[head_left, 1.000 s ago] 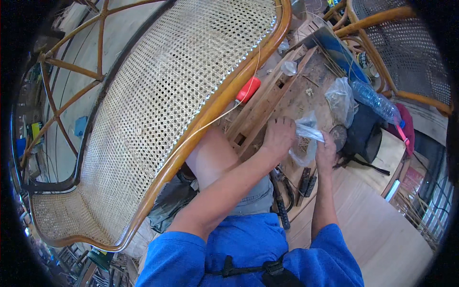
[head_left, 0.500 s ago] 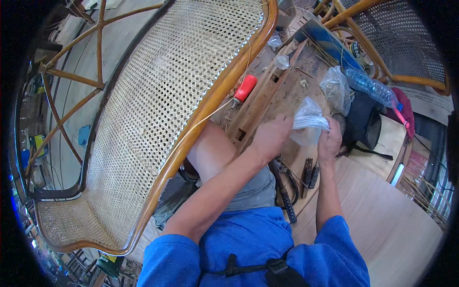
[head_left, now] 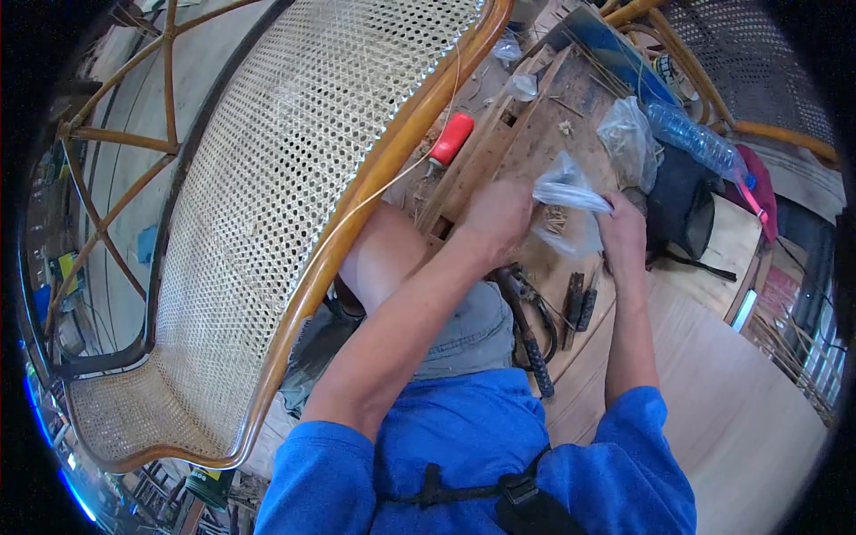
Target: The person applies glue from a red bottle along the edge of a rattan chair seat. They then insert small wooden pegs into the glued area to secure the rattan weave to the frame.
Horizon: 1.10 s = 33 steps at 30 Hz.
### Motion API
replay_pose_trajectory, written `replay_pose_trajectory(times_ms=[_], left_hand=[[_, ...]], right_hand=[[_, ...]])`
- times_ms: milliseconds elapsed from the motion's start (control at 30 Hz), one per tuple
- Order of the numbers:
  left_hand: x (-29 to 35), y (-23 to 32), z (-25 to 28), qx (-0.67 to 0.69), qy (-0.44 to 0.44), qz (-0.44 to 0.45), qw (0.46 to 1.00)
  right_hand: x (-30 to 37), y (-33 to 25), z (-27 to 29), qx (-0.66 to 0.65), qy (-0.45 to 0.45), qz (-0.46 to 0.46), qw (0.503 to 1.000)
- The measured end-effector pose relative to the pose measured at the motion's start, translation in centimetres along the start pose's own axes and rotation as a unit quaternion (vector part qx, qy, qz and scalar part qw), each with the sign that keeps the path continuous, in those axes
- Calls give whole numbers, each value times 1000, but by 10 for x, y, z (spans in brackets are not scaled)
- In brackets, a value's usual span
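Observation:
A clear plastic bag [head_left: 577, 234] is stretched between my two hands, its upper edge gathered into a twisted band. Through its film shows a small bunch of thin brown pieces [head_left: 555, 219], too small to name. My left hand [head_left: 499, 218] is closed on the bag's left end, its fingertips partly hidden behind the knuckles. At the other end, my right hand [head_left: 626, 227] pinches the gathered plastic. Just left of them leans a chair-like piece with woven cane webbing [head_left: 294, 169] in a brown wooden frame; a loose cane strand [head_left: 392, 183] crosses its edge.
A red-handled tool [head_left: 453, 138] lies beside the frame. Dark tools [head_left: 533, 357] rest on the wooden bench [head_left: 526, 116] below my hands. Beyond are another plastic bag [head_left: 627, 143], a plastic bottle [head_left: 695, 143] and a black bag [head_left: 682, 209]. A second cane chair [head_left: 749, 71] stands far right.
Both hands have shifted with the plastic bag; the left moved a little left, the right slightly outward. The bag has turned, and the brown pieces inside now show.

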<state>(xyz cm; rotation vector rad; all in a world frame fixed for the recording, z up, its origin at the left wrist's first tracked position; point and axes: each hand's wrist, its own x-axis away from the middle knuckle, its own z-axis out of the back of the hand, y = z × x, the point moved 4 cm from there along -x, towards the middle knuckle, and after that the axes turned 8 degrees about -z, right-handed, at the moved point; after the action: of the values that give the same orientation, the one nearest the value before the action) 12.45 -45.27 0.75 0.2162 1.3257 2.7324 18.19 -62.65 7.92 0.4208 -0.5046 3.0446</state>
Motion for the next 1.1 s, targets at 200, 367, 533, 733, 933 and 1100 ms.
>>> replay_pose_trajectory(times_ms=[200, 367, 533, 733, 933, 1100], left_hand=[[-13, -10, -6, -62, 34, 53, 996], [-15, -3, 4, -62, 18, 37, 997], [-20, 2, 11, -141, 28, 1, 990], [13, 41, 22, -123, 141, -122, 975], [42, 41, -32, -49, -149, -145, 977], [49, 22, -46, -51, -124, -129, 982]], right_hand=[[-9, -25, 7, -18, 39, 160, 986], [24, -53, 0, -97, -129, 201, 966], [-13, -13, -33, 22, -51, 155, 986], [-10, 16, -78, -21, -38, 132, 990], [28, 9, -59, -89, -62, 120, 987], [24, 22, -52, -102, -9, 89, 991]])
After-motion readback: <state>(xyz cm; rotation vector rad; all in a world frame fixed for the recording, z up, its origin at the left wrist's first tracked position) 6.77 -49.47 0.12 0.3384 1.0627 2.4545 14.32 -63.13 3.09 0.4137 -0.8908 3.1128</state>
